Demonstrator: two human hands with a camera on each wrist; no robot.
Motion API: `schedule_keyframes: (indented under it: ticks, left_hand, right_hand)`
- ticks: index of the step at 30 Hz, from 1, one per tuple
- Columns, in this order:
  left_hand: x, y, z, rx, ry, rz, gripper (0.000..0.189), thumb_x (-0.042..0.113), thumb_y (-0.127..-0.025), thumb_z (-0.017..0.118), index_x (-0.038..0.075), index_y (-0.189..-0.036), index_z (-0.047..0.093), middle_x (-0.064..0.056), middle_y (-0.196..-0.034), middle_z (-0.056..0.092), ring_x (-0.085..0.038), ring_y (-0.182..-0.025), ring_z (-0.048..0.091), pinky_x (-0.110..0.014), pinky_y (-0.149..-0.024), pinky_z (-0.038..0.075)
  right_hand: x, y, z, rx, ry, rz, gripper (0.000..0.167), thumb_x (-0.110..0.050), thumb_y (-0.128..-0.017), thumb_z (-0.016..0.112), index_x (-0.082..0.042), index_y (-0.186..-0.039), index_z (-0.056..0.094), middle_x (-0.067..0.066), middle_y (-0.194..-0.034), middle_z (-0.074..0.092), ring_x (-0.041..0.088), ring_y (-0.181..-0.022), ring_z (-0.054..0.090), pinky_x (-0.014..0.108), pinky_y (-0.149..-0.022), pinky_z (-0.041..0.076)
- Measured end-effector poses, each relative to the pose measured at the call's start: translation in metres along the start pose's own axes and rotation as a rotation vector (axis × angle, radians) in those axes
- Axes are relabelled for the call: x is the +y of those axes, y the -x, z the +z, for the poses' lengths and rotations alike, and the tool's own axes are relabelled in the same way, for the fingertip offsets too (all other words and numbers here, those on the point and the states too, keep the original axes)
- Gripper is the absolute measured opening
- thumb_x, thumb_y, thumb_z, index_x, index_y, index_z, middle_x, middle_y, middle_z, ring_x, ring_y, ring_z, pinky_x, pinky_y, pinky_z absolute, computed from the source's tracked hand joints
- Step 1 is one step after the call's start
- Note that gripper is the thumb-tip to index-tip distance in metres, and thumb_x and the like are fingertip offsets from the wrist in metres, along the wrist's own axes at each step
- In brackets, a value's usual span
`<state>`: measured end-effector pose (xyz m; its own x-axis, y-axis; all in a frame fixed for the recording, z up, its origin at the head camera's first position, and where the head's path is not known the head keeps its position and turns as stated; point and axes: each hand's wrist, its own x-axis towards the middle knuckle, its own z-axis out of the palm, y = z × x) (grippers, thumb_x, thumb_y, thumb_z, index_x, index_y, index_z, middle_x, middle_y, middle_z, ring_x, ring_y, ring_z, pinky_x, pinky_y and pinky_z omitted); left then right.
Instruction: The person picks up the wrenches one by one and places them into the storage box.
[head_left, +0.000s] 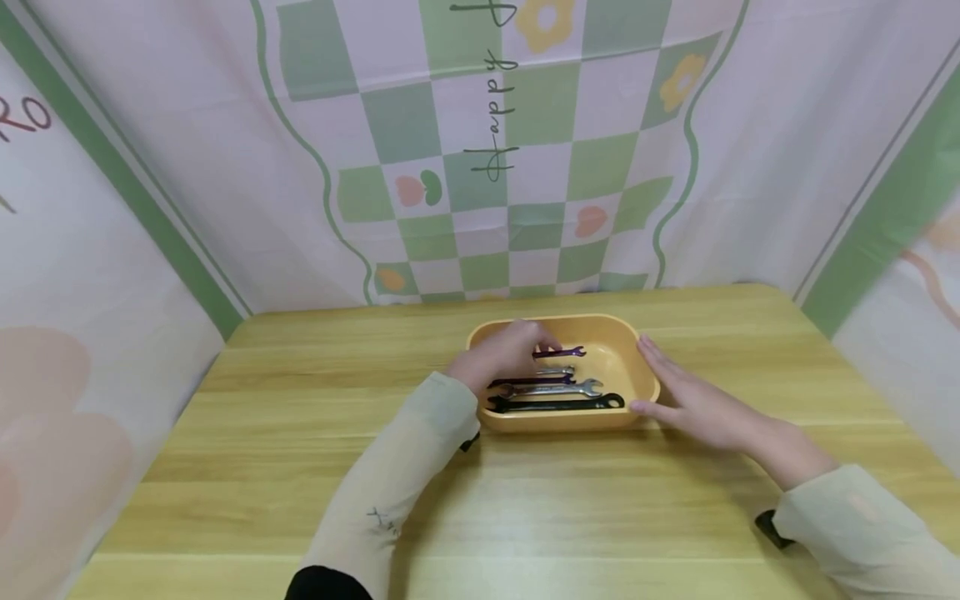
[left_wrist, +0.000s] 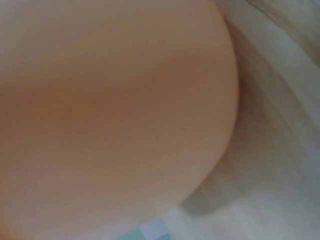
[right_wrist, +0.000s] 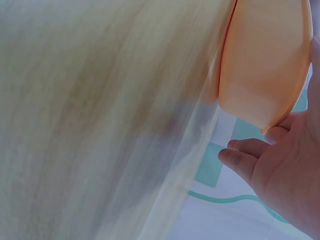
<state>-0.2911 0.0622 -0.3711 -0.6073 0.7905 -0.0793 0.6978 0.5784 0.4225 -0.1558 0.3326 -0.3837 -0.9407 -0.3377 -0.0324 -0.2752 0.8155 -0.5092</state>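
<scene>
A yellow-orange plastic bin (head_left: 611, 358) stands on the table with several wrenches inside. My left hand (head_left: 506, 350) reaches over its left side, fingertips curled down at a small purple wrench (head_left: 572, 352) and pinching it; part of that wrench is hidden under the hand. In front of it lie a small silver wrench (head_left: 558, 370), another purple wrench (head_left: 543, 381), a longer silver wrench (head_left: 558, 388) and a black wrench (head_left: 562, 404). My right hand (head_left: 697, 404) rests against the bin's right end, thumb at the front corner and straight fingers along the rim.
The light wood table (head_left: 300, 467) runs back to a hanging cloth (head_left: 480, 250) with green and white checks. More printed cloth (head_left: 90, 333) hangs at the left and right sides. The left wrist view is mostly filled by blurred skin (left_wrist: 115, 125).
</scene>
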Motion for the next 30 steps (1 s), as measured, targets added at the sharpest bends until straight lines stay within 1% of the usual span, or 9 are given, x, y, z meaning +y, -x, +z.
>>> schedule_keyframes:
  ticks: [5, 8, 14, 22, 27, 30]
  left_hand:
    - [-0.002, -0.002, 0.003, 0.008, -0.024, -0.026, 0.039, -0.004, -0.092, 0.068, 0.009, -0.128, 0.073, -0.002, -0.123, 0.072, -0.015, -0.106, 0.066, -0.025, -0.087, 0.053]
    - [-0.003, -0.003, 0.005, 0.005, -0.049, -0.036, 0.039, -0.004, -0.092, 0.067, 0.011, -0.128, 0.074, -0.002, -0.123, 0.072, -0.015, -0.109, 0.065, -0.027, -0.092, 0.053]
    - [-0.003, -0.005, 0.007, -0.005, -0.089, -0.024, 0.038, -0.004, -0.094, 0.065, 0.011, -0.127, 0.074, -0.003, -0.121, 0.072, -0.017, -0.111, 0.065, -0.028, -0.095, 0.051]
    - [-0.001, -0.005, 0.006, -0.021, -0.08, -0.038, 0.043, -0.009, -0.088, 0.067, 0.011, -0.125, 0.075, -0.003, -0.119, 0.072, -0.017, -0.108, 0.064, -0.026, -0.093, 0.051]
    - [-0.001, -0.004, 0.01, -0.039, -0.087, -0.057, 0.046, -0.012, -0.088, 0.064, 0.011, -0.127, 0.074, -0.003, -0.124, 0.071, -0.017, -0.114, 0.064, -0.027, -0.098, 0.05]
    - [0.0, -0.004, 0.012, -0.034, -0.09, -0.056, 0.046, -0.012, -0.088, 0.063, 0.011, -0.127, 0.074, -0.003, -0.125, 0.071, -0.017, -0.116, 0.063, -0.026, -0.099, 0.049]
  right_hand:
    - [-0.001, 0.0, 0.0, -0.005, -0.002, 0.001, 0.094, -0.04, -0.103, 0.061, -0.005, -0.164, -0.002, 0.017, -0.169, -0.008, 0.057, -0.146, 0.015, 0.07, -0.113, 0.019]
    - [-0.001, 0.0, -0.001, -0.008, -0.007, 0.0, 0.095, -0.041, -0.103, 0.061, -0.005, -0.164, -0.002, 0.017, -0.169, -0.008, 0.057, -0.146, 0.015, 0.07, -0.113, 0.019]
    - [-0.001, 0.0, -0.001, -0.009, -0.005, 0.003, 0.094, -0.04, -0.103, 0.061, -0.005, -0.164, -0.001, 0.017, -0.169, -0.008, 0.057, -0.146, 0.014, 0.07, -0.113, 0.019]
    - [0.0, 0.0, -0.002, -0.002, 0.001, 0.0, 0.095, -0.04, -0.103, 0.061, -0.006, -0.164, -0.002, 0.017, -0.168, -0.007, 0.057, -0.146, 0.014, 0.07, -0.113, 0.018]
    - [0.0, 0.001, 0.0, -0.006, -0.005, 0.001, 0.096, -0.042, -0.102, 0.061, -0.006, -0.164, -0.003, 0.018, -0.168, -0.007, 0.056, -0.146, 0.014, 0.069, -0.114, 0.018]
    - [0.0, 0.001, 0.0, -0.004, -0.007, 0.006, 0.095, -0.041, -0.102, 0.061, -0.006, -0.164, -0.002, 0.017, -0.168, -0.007, 0.056, -0.146, 0.014, 0.069, -0.114, 0.018]
